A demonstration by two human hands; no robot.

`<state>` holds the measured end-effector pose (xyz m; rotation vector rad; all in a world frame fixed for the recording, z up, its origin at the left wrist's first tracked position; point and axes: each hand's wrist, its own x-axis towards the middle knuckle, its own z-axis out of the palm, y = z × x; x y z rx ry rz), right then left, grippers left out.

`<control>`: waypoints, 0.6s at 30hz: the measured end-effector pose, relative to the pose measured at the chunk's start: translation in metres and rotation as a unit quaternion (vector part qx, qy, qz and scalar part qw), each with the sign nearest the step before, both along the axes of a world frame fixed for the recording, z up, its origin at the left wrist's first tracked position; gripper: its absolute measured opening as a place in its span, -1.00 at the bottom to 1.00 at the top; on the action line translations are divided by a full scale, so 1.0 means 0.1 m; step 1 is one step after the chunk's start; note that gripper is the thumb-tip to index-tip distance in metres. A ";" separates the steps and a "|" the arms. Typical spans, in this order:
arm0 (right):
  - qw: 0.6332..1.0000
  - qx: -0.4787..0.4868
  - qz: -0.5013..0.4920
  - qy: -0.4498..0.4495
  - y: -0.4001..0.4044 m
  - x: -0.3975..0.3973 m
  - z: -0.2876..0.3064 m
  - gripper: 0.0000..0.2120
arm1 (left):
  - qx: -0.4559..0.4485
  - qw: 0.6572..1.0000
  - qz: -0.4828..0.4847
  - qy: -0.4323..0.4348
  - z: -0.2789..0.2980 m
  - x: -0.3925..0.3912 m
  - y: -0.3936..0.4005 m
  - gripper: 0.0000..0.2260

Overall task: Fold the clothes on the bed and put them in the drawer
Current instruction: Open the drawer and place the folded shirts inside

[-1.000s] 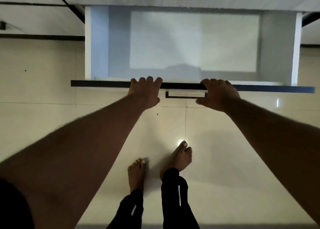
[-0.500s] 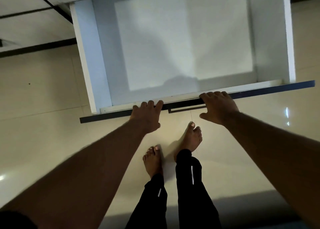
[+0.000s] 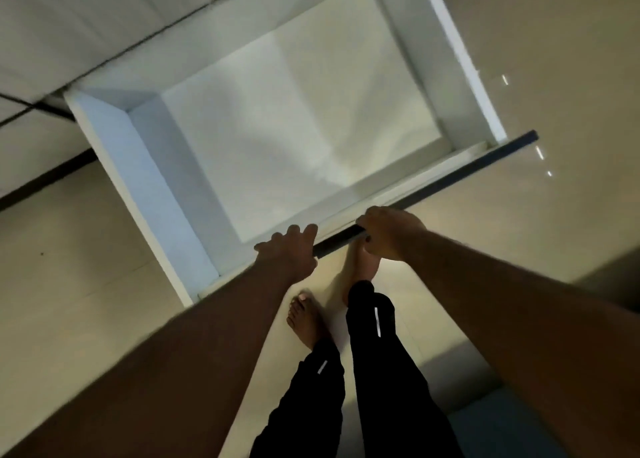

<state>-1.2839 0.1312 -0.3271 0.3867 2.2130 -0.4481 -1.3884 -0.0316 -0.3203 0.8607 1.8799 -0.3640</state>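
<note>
Head view: white drawer [image 3: 145, 180] pulled out wide, low over pale tiled floor [image 3: 69, 301]. Left hand [image 3: 289, 255] hooks over dark front edge [image 3: 450, 177], fingers curled. Right hand [image 3: 389, 232] grips same edge just beside it. Bare feet [image 3: 306, 319] below. No clothes in view.

— What's this person wearing?

— Long black trousers [image 3: 377, 371], slim in the leg, each leg with a short pale reflective stripe low down. Both bare forearms [image 3: 214, 346] show no sleeve at all.

— Anything on the feet?

— No, the bare feet [image 3: 306, 319] have no socks or shoes. I see no rings on the left hand [image 3: 289, 251] or right hand [image 3: 389, 232].
</note>
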 end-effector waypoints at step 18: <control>0.734 0.131 -0.643 0.176 0.75 3.93 2.39 -0.46 | 0.231 0.927 0.116 -0.272 2.21 3.52 2.50 -0.64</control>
